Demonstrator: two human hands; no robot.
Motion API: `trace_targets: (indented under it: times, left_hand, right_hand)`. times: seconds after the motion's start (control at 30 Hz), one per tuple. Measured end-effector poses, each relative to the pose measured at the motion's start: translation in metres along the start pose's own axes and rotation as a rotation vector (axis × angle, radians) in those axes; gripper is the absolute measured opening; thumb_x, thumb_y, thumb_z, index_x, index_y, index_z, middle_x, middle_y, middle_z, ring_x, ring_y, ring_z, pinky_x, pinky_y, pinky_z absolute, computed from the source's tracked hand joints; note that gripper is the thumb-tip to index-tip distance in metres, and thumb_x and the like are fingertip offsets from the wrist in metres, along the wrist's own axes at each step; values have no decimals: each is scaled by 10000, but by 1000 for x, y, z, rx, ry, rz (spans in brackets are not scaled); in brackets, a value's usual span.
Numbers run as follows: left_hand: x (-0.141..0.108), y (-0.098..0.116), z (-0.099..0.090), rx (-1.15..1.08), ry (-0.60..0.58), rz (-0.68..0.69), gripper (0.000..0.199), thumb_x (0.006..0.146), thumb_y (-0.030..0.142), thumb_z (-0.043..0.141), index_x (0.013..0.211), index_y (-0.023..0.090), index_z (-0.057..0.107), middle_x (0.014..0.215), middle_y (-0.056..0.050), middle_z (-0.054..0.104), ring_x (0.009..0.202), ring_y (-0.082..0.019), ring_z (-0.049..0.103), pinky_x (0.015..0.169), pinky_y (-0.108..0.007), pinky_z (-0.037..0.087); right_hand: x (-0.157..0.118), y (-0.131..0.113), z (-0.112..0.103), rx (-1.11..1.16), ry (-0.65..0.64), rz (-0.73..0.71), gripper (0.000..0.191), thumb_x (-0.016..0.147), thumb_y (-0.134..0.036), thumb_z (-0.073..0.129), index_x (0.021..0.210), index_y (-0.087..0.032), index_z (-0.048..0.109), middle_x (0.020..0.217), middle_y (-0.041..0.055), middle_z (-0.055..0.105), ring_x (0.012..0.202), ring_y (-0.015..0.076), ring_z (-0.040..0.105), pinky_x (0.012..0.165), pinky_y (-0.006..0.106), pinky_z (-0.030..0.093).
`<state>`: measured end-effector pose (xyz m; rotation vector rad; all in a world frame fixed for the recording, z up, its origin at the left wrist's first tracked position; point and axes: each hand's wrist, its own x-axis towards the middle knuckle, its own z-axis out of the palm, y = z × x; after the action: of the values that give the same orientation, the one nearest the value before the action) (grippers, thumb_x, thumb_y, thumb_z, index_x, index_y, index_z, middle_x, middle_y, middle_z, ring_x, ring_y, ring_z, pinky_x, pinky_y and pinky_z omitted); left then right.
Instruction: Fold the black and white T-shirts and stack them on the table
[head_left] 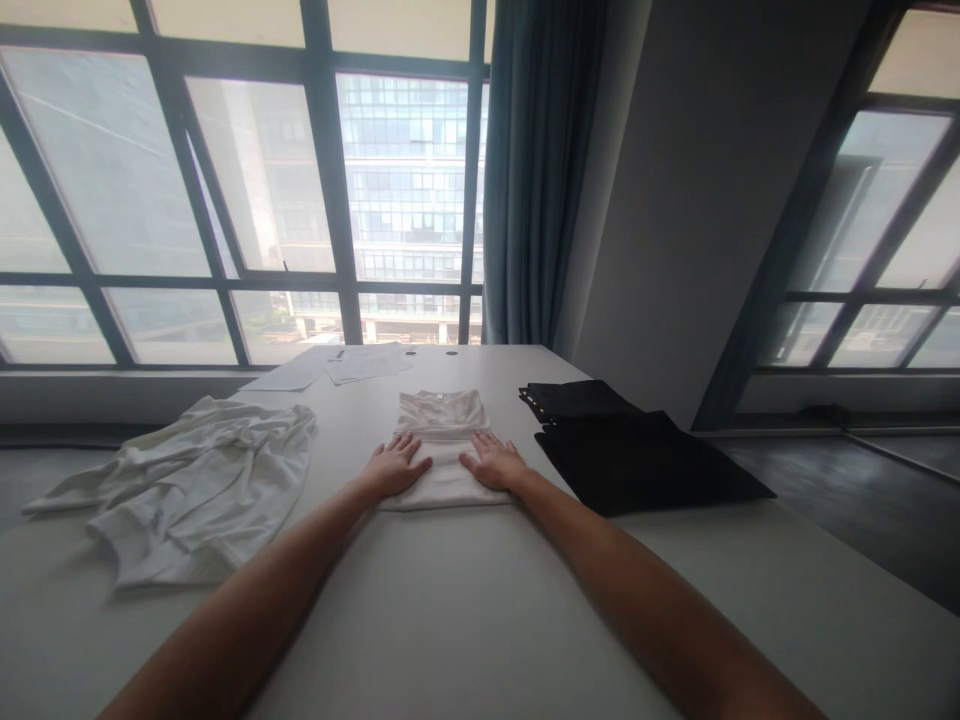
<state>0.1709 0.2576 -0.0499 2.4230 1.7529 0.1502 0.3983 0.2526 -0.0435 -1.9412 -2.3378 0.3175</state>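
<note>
A white T-shirt point(444, 480), folded into a narrow shape, lies on the white table point(450, 620) with its neckline at the far end. My left hand point(394, 466) rests flat on the shirt's left side, fingers spread. On its right side lies my right hand point(493, 462), also flat with the fingers apart. Both palms face down, and neither hand grips the cloth. A crease runs across the shirt just beyond my fingertips.
To the left, a crumpled white garment point(217, 490) hangs partly over the table's edge. Black flat sheets or folders point(645, 465) lie at the right. Papers point(300, 370) are at the far left of the table, before the windows point(405, 180) and a blue curtain point(536, 180).
</note>
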Motion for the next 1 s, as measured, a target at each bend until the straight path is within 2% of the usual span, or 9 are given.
trace_targets:
  times: [0.17, 0.3, 0.37, 0.43, 0.5, 0.6, 0.77, 0.9, 1.0]
  left_hand:
    - [-13, 2, -21, 67, -49, -128, 873, 896, 718, 312, 1535, 124, 288, 1612, -216, 184, 1484, -380, 174, 1151, -584, 175]
    - [-27, 9, -45, 53, -236, 258, 1060, 599, 711, 733, 1475, 226, 385, 1586, -169, 288, 1424, -372, 308, 1125, -472, 302]
    - [-33, 11, -54, 76, -288, 352, 959, 493, 606, 833, 1334, 253, 538, 1482, -132, 431, 1326, -352, 426, 1046, -407, 401]
    - [-35, 10, -59, 127, -296, 315, 742, 503, 524, 841, 1157, 236, 643, 1314, -112, 556, 1187, -332, 523, 933, -378, 469]
    - [-35, 6, -60, 146, -328, 244, 559, 568, 455, 806, 1056, 216, 673, 1151, -89, 634, 1013, -288, 599, 811, -347, 498]
    - [-34, -2, -59, 123, -376, 189, 437, 597, 324, 774, 1007, 207, 677, 996, -42, 686, 817, -222, 622, 684, -295, 484]
    - [-32, -13, -62, 99, -269, 263, 278, 674, 218, 666, 951, 195, 669, 993, -49, 696, 856, -218, 621, 731, -296, 484]
    - [-32, -18, -76, -87, -111, 275, 259, 801, 296, 572, 1033, 188, 613, 1093, -75, 673, 964, -225, 611, 851, -331, 482]
    - [-36, -20, -91, -273, -115, 254, 293, 813, 408, 582, 1005, 187, 584, 986, -55, 669, 894, -217, 607, 798, -329, 495]
  right_hand:
    - [-15, -9, -21, -125, 108, 16, 585, 952, -530, 431, 1367, -138, 558, 1424, 182, 515, 1330, 306, 446, 1125, 475, 255]
    - [-25, -14, -43, -84, 4, -262, 328, 837, -441, 654, 1054, -203, 719, 1196, 96, 658, 1037, 226, 622, 847, 282, 453]
    - [-27, -13, -53, -29, -186, -347, 376, 733, -476, 761, 991, -204, 726, 1064, 53, 688, 902, 189, 637, 717, 238, 453]
    - [-28, -10, -61, -15, -345, -329, 512, 586, -495, 856, 989, -209, 722, 988, 23, 688, 836, 175, 630, 647, 223, 438]
    - [-30, -10, -66, -59, -410, -256, 585, 480, -487, 898, 966, -211, 724, 945, 16, 683, 817, 180, 623, 626, 227, 427]
    - [-34, -12, -71, -146, -440, -174, 473, 491, -471, 885, 834, -187, 726, 819, 24, 674, 769, 191, 614, 601, 244, 411]
    - [-39, -8, -78, -122, -298, -202, 216, 627, -280, 775, 800, -185, 688, 845, 29, 672, 761, 171, 596, 576, 230, 380]
    - [-37, 7, -91, -69, -87, -274, 174, 657, -133, 641, 824, -179, 648, 893, 31, 660, 780, 153, 569, 590, 214, 359]
    - [-37, 18, -103, 47, -4, -312, 142, 662, -130, 608, 798, -166, 623, 837, 20, 638, 753, 142, 543, 604, 212, 357]
